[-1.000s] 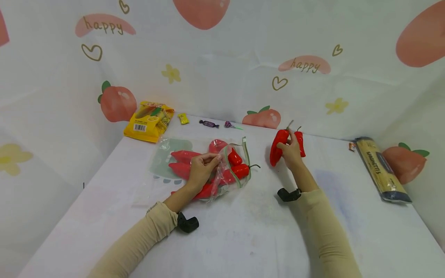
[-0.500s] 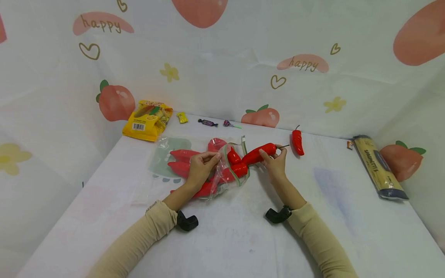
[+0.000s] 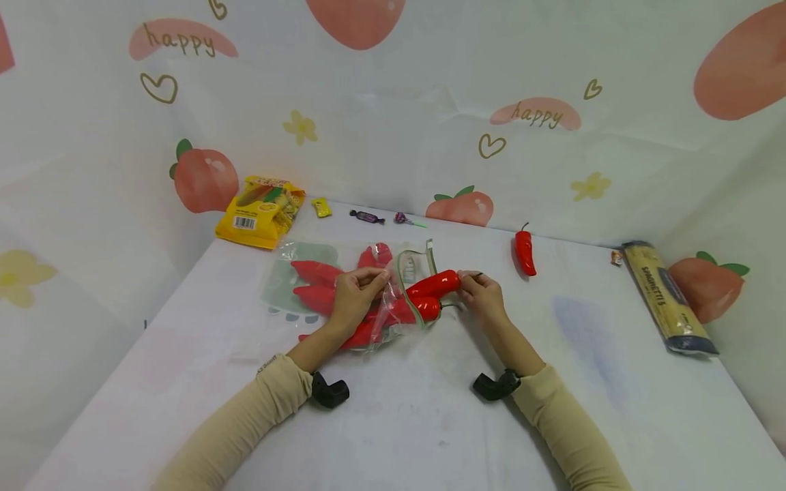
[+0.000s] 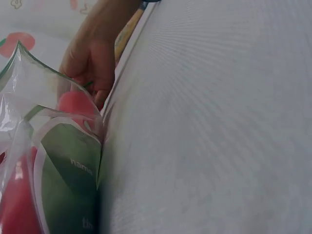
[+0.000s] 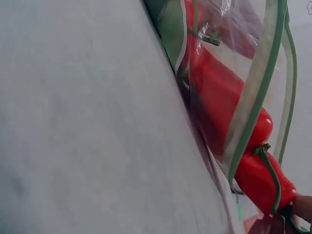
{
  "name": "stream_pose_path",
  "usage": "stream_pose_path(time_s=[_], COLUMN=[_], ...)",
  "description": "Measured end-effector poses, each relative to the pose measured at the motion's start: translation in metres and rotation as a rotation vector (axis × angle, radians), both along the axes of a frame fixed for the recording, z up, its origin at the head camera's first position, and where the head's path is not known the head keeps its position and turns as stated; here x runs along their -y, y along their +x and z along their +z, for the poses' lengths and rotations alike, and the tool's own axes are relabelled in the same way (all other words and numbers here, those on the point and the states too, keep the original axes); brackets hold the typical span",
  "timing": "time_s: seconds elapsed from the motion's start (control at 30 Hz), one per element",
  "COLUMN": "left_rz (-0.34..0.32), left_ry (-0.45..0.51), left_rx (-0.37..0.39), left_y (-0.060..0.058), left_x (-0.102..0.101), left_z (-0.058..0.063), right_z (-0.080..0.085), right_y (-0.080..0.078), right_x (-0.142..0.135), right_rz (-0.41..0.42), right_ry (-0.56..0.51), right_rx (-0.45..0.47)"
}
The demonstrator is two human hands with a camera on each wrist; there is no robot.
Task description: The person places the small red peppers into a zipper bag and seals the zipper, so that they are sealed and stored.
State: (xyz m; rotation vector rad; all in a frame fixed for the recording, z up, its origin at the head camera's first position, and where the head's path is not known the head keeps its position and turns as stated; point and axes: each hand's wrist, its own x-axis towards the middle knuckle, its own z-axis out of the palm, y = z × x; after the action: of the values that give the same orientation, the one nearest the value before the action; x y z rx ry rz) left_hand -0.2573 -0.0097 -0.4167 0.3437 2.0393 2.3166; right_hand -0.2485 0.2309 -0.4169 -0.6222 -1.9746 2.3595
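A clear zip bag (image 3: 310, 251) with green print lies on the table, several red chili peppers inside. My left hand (image 3: 354, 300) pinches the bag's upper layer near its mouth, thumb against fingers. At the stem end of one red chili pepper (image 3: 434, 283), my right hand (image 3: 483, 296) grips with thumb and fingertips. That pepper's tip half is inside the bag mouth and its stem end sticks out. Right below it, another pepper (image 3: 424, 310) lies across the green zip strip (image 5: 256, 92), stem outside. In the left wrist view, the right hand (image 4: 95, 63) appears behind the bag.
One more red chili pepper (image 3: 525, 253) lies at the back right. A spaghetti pack (image 3: 666, 296) and a small wrapped sweet (image 3: 617, 258) are at the right edge. Along the back stand a yellow candy bag (image 3: 258, 215), a yellow sweet (image 3: 321, 207), a purple-wrapped candy (image 3: 367, 216) and a lollipop (image 3: 402, 218).
My right hand has brought a chili pepper leftward from the back right and pushed it partway into the bag mouth. Peppers inside have shifted slightly left. The left hand has stayed in place.
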Motion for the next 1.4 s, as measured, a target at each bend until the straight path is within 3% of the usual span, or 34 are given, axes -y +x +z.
stream_pose_path(time_s=[0.1, 0.23, 0.57, 0.67, 0.77, 0.97, 1.1, 1.23, 1.4], left_rz=[0.004, 0.009, 0.010, 0.009, 0.014, 0.016, 0.015, 0.017, -0.002], left_ry=[-0.040, -0.024, -0.007, 0.010, 0.024, 0.009, -0.008, -0.013, -0.016], left_rx=[0.000, -0.019, -0.024, -0.019, -0.014, -0.010, -0.010, -0.015, -0.011], left_y=[0.000, -0.001, 0.001, 0.002, 0.002, 0.001, 0.002, 0.002, 0.002], left_x=[0.001, 0.002, 0.003, 0.002, 0.002, 0.003, 0.003, 0.002, 0.000], left_z=[0.000, 0.001, 0.002, 0.002, 0.002, 0.002, 0.003, 0.003, 0.002], right_z=[-0.004, -0.006, -0.004, 0.001, 0.007, 0.023, 0.034, 0.038, 0.030], right_y=[-0.001, -0.002, -0.004, -0.006, -0.012, -0.033, -0.045, -0.052, -0.056], right_x=[0.005, 0.011, 0.012, 0.003, -0.015, -0.065, -0.098, -0.124, -0.142], right_rz=[0.075, 0.151, 0.230, 0.202, 0.136, -0.083, -0.162, -0.126, -0.085], right_ry=[0.134, 0.333, 0.515, 0.507, 0.403, 0.142, 0.252, 0.454, 0.495], right_rx=[0.020, -0.027, -0.090, -0.080, -0.097, -0.271, -0.282, -0.210, -0.115])
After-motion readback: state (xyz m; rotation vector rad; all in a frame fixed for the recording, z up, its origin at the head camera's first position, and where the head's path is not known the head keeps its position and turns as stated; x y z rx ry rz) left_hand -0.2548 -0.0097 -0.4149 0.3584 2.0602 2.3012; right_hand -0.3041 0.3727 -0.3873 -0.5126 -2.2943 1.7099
